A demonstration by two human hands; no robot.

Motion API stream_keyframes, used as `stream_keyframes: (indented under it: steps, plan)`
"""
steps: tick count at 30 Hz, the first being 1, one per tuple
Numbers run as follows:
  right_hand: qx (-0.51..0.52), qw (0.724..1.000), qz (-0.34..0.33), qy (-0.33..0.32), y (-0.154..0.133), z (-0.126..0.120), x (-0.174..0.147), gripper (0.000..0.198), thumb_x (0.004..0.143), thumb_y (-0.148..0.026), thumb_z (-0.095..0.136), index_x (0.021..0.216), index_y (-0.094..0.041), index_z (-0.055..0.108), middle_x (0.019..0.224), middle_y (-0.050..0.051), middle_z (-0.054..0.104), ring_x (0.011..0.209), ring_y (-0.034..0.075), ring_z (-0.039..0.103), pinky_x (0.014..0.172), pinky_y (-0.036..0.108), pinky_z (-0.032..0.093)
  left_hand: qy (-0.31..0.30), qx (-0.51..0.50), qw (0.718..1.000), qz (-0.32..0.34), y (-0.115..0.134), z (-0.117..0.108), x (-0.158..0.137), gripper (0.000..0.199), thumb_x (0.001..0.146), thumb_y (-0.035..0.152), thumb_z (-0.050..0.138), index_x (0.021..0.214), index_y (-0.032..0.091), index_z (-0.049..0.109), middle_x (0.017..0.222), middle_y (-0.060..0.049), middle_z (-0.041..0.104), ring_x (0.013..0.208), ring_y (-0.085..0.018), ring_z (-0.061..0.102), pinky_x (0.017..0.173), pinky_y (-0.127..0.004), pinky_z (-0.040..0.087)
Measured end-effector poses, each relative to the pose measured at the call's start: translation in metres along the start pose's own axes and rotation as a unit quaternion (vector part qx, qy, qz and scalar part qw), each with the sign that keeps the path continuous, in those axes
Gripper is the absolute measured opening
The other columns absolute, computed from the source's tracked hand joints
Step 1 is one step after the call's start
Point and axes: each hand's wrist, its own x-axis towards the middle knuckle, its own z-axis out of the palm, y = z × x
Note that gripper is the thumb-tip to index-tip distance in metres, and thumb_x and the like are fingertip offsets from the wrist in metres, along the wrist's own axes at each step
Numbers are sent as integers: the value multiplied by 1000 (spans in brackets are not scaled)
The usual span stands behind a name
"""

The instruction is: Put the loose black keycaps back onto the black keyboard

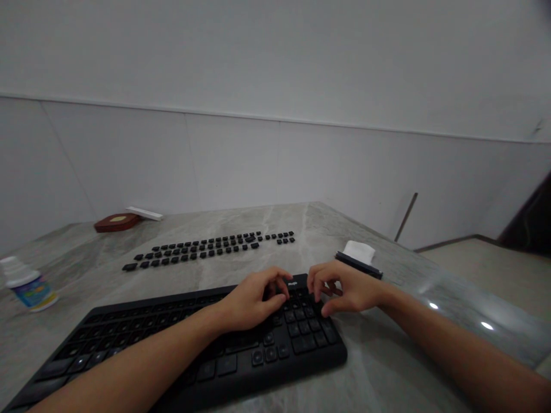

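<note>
A black keyboard (282,376) lies tilted across the near part of the table, many of its key places bare on the left and middle. My left hand (253,301) rests over its right-middle part, fingers curled and thumb close to the fingertips. Anything pinched there is too small to make out. Over the number pad (303,327), at the top right, my right hand (342,287) has its fingers bent and its thumb apart from them. Nothing shows in that hand. Behind the keyboard, loose black keycaps (202,248) lie in several rows.
To the left stands a white bottle (32,287) with a blue label. A reddish-brown box (116,222) and a thin white box (145,213) lie by the wall. Past my right hand are a dark flat strip (359,265) and a white tissue-like piece (359,250). The table (430,298) drops off at right.
</note>
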Motion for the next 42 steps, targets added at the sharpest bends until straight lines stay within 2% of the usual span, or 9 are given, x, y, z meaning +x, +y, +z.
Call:
stream_keyframes:
  steps: [10, 18, 23, 30, 36, 39, 42]
  plan:
    - [-35, 999, -26, -1, -6, 3, 2, 27, 77, -37, 73, 65, -14, 67, 77, 3, 62, 64, 9, 55, 50, 18, 40, -11, 32, 999, -1, 4, -1, 0, 26, 85, 15, 54, 109, 16, 62, 90, -4, 68, 75, -15, 55, 71, -28, 45]
    - [-61, 998, -27, -13, -9, 1, 0, 20, 76, -29, 72, 64, -13, 65, 88, 4, 61, 65, 8, 52, 51, 17, 42, -17, 30, 999, 2, 3, -1, 0, 23, 85, 13, 53, 105, 16, 63, 88, -3, 67, 71, -13, 54, 67, -26, 43]
    - [-60, 998, -1, -24, -13, 0, 0, 18, 76, -26, 73, 65, -13, 65, 93, 5, 61, 67, 8, 54, 54, 18, 44, -18, 31, 999, 0, 5, -1, 0, 25, 84, 12, 53, 106, 17, 63, 89, -3, 67, 70, -13, 53, 66, -26, 43]
    - [-48, 998, 21, -25, -13, 1, 0, 20, 75, -31, 75, 69, -14, 66, 93, 4, 59, 73, 9, 54, 57, 19, 43, -15, 29, 999, 0, 4, -1, 0, 25, 84, 13, 53, 107, 17, 63, 89, -3, 68, 71, -14, 54, 67, -26, 44]
    - [-58, 997, 34, -23, -13, 0, 0, 28, 75, -39, 75, 88, -15, 68, 85, 2, 61, 66, 9, 49, 56, 20, 41, -14, 39, 999, 0, 4, -1, 0, 26, 83, 14, 53, 108, 17, 63, 89, -3, 68, 71, -14, 54, 67, -26, 44]
    - [-62, 997, 35, -18, -13, 0, 0, 30, 73, -39, 76, 91, -16, 69, 84, 2, 61, 66, 9, 49, 56, 20, 40, -14, 39, 999, 0, 5, -1, 0, 26, 83, 14, 53, 107, 16, 64, 89, -3, 69, 70, -14, 54, 66, -26, 44]
    - [-64, 997, 25, -17, -12, 0, -1, 21, 76, -33, 74, 86, -15, 70, 81, 2, 62, 64, 9, 49, 57, 21, 40, -15, 37, 999, 1, 5, -1, 0, 25, 84, 14, 53, 107, 16, 63, 89, -4, 68, 71, -14, 55, 67, -27, 44]
